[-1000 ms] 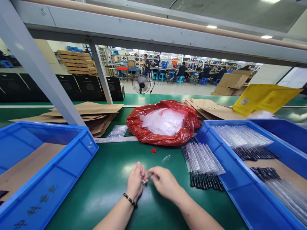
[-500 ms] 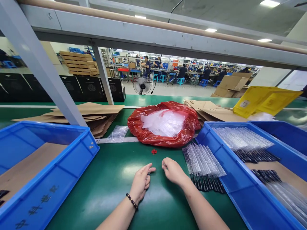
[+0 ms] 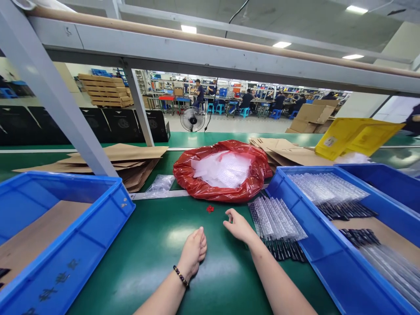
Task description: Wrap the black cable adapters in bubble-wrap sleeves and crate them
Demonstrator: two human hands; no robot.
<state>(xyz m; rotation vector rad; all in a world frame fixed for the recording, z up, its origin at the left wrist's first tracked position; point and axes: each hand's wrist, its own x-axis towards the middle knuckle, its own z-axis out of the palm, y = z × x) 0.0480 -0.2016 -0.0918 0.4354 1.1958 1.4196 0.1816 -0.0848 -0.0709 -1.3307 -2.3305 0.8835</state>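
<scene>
My left hand [image 3: 194,249], with a dark beaded bracelet on the wrist, is over the green tabletop [image 3: 154,245]. Its fingers are curled in and the thumb lies along the top; whatever may be inside is hidden. My right hand [image 3: 239,225] is to its right, thumb and forefinger apart, with nothing visible between them. A small heap of tiny red pieces [image 3: 210,209] lies just beyond both hands, touched by neither. Beside my right forearm lies a row of black-ended items in bubble-wrap sleeves [image 3: 277,218].
Behind the red pieces sits a red plastic bag [image 3: 187,179] of bubble-wrap sleeves [image 3: 223,168]. Blue bins stand left [image 3: 98,218] and right [image 3: 315,258]; the right one holds more wrapped items. Flat cardboard [image 3: 131,153] and a slanting post [image 3: 65,96] are at left.
My left hand has curled its fingers in and drawn slightly back. My right hand has opened its thumb and forefinger and shifted a little towards the red bag.
</scene>
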